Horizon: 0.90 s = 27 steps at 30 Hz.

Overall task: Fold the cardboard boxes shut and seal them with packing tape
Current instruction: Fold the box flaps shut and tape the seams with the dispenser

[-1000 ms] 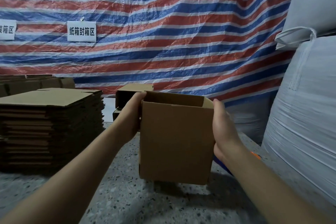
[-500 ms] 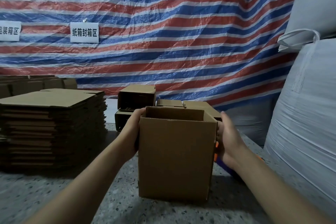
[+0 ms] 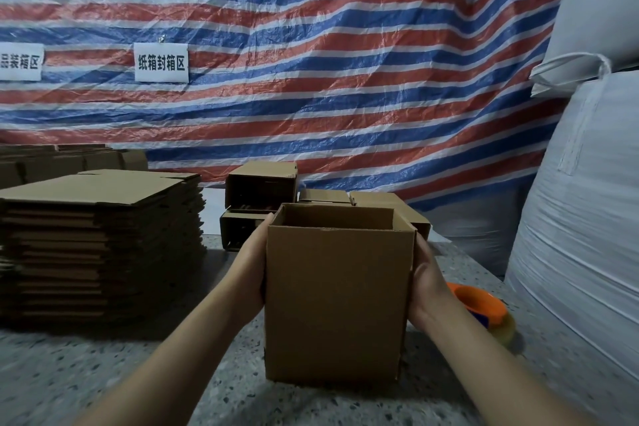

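Hands — left (image 3: 254,270), right (image 3: 427,282) — grip the open brown cardboard box (image 3: 337,304) mid-frame; judged next: fold flaps shut.

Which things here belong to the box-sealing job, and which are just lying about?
Job:
- open box, held between left hand and right hand
- tape roll on the table
- flat cardboard stack
- boxes behind

Lying about:
- white sacks
- striped tarp
- wall signs
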{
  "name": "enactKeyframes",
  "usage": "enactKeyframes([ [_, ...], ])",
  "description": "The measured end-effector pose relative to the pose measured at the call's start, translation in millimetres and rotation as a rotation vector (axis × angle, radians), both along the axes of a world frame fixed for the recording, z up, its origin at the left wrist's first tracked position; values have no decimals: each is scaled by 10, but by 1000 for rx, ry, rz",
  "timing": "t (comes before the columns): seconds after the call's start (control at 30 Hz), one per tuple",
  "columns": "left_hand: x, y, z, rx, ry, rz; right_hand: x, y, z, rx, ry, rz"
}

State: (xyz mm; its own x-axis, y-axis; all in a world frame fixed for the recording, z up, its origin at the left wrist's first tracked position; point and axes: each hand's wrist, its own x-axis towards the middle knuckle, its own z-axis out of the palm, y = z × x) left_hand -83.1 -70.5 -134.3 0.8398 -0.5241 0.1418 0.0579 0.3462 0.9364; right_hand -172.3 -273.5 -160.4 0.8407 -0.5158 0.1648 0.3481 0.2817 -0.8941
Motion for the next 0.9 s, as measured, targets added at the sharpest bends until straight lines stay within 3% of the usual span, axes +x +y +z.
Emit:
enactKeyframes([
  [0.27,21,23,-60,23,-38,-54,19,-3,-16,14,-4,3],
  [0.43,74,62,-8,138,-65,-149,30,-5,-34,34,-7,-7],
  [0.6,63,24,-63,16,-14,68,24,-11,-40,55,-7,0],
  [0.8,51,63,-100,115,-58,-67,5,13,-58,49,-2,-2],
  [0.9,17,28,-156,99,-37,-41,11,14,-101,82,23,-2],
])
